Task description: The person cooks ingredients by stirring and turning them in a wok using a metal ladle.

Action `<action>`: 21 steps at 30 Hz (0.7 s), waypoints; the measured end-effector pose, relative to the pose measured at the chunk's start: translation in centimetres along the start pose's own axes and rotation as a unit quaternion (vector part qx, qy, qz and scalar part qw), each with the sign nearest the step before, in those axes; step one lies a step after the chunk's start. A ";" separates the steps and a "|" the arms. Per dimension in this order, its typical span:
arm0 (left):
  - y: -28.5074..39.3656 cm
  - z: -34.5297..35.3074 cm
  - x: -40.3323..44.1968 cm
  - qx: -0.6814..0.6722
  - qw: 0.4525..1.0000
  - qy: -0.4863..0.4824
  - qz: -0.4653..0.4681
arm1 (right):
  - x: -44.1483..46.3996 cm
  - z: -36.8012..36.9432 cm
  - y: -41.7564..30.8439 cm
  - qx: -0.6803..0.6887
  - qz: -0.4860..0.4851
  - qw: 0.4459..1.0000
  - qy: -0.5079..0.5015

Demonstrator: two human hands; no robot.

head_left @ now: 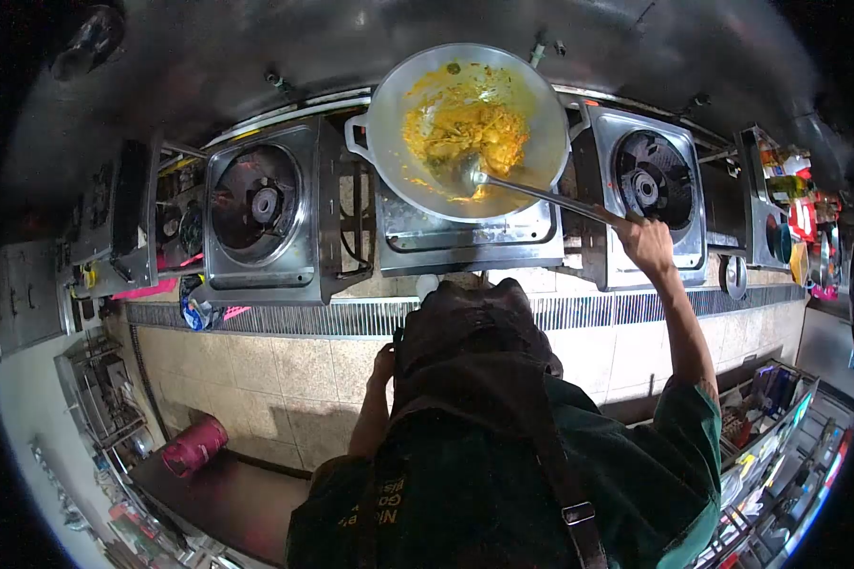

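A large metal pan (386,123) with two side handles sits on the middle stove. Yellow-orange food (465,133) is spread over its bottom and far wall. My right hand (647,245), right of the pan, is closed round the handle of a long metal ladle (541,193). The ladle's head rests in the food, near the pan's lower middle. Low beside my body on the left is my left hand (384,364), next to the dark apron (474,332); its fingers are mostly hidden, and what it may hold cannot be made out.
Burner stoves stand left (256,284) and right (678,270) of the pan. A floor grating (351,321) runs behind me. A pink-red cylinder (195,446) is at the lower left. Colourful packets (802,218) sit at the far right, and a loaded rack (769,417) stands lower right.
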State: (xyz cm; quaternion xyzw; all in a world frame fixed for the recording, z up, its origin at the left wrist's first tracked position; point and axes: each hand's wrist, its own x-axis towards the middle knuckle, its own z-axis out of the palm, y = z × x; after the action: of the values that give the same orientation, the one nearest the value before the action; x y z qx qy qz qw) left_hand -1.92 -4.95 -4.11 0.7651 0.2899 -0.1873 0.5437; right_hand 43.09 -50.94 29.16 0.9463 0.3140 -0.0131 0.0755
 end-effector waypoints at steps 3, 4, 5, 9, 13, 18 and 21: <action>5.3 -1.5 0.3 -0.031 0.998 0.035 0.030 | -0.8 -1.7 -2.3 -0.014 0.054 0.998 -0.019; 5.8 -1.1 1.4 -0.053 0.995 0.041 -0.074 | -0.8 -2.8 -3.6 -0.019 0.061 0.998 -0.010; 5.9 -1.2 1.8 -0.054 0.995 0.042 -0.077 | -1.2 -2.7 -4.3 -0.018 0.058 0.998 -0.012; 8.4 -1.3 1.7 -0.163 0.986 0.003 -0.031 | -1.9 -3.7 -6.9 0.194 0.152 0.968 -0.050; 4.0 -0.2 2.2 -0.113 0.992 0.058 -0.023 | -2.6 -7.2 -6.5 0.278 0.165 0.944 -0.066; 2.5 -1.1 -0.7 -0.091 0.988 0.022 -0.119 | -2.8 -15.7 -7.7 0.212 0.149 0.961 -0.100; -3.3 -0.4 -0.5 -0.143 0.982 0.025 -0.119 | -3.3 -14.9 -8.2 0.133 0.133 0.970 -0.152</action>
State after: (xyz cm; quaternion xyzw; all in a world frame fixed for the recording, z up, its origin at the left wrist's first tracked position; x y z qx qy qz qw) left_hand -4.41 -3.87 -6.06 0.6439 0.4159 -0.1883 0.6139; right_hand 35.18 -44.16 43.07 0.9680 0.1657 -0.1882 -0.0036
